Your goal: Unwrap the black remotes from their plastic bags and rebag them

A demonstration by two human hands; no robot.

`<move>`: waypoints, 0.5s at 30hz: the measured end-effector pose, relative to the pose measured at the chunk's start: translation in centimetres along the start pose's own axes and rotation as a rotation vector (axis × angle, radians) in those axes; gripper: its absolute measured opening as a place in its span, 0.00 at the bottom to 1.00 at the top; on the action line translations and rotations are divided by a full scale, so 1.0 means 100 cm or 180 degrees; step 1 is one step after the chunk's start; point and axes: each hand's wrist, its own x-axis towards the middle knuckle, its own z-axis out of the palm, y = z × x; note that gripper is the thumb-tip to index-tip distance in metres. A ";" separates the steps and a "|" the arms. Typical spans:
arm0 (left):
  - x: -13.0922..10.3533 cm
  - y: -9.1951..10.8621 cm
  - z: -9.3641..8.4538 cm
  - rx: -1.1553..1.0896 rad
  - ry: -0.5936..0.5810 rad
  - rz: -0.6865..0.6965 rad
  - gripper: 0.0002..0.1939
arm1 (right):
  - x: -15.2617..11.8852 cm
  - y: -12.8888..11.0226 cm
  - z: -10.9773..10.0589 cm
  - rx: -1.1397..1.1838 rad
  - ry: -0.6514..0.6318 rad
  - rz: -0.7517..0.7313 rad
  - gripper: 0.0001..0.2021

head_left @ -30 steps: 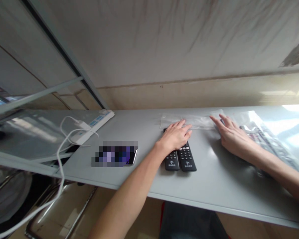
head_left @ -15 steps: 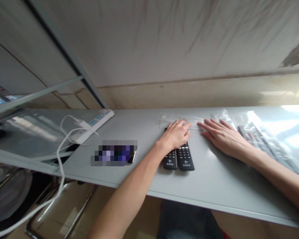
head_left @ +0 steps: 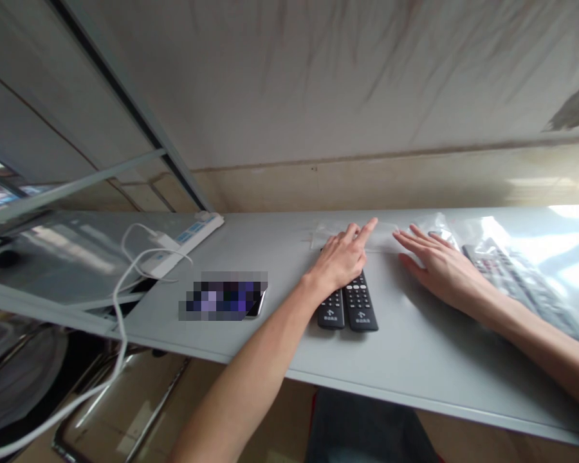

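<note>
Left hand [head_left: 341, 259] has stretched its forefinger forward since earlier, other fingers bunched over two black remotes [head_left: 360, 303] on the table [head_left: 415, 366], grip unclear. Right hand [head_left: 437, 265] holds its fingers apart. Light pressure should keep the remotes aligned.

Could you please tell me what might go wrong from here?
The left hand lies over two black remote controls placed side by side; a sideways push could skew them. The white cable trails past the edge of the desk, so a snag might drag the power strip.
</note>
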 end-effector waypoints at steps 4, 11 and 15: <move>0.002 -0.002 0.001 0.0075 0.0375 0.0060 0.31 | 0.004 -0.010 -0.011 0.0276 0.0288 0.0146 0.26; 0.006 -0.002 -0.004 -0.0111 0.0922 0.0075 0.14 | 0.009 -0.032 -0.031 0.1175 0.0897 0.0223 0.28; 0.004 0.000 -0.002 -0.0437 0.1133 0.0057 0.12 | 0.007 -0.042 -0.042 0.1562 0.1084 0.0365 0.29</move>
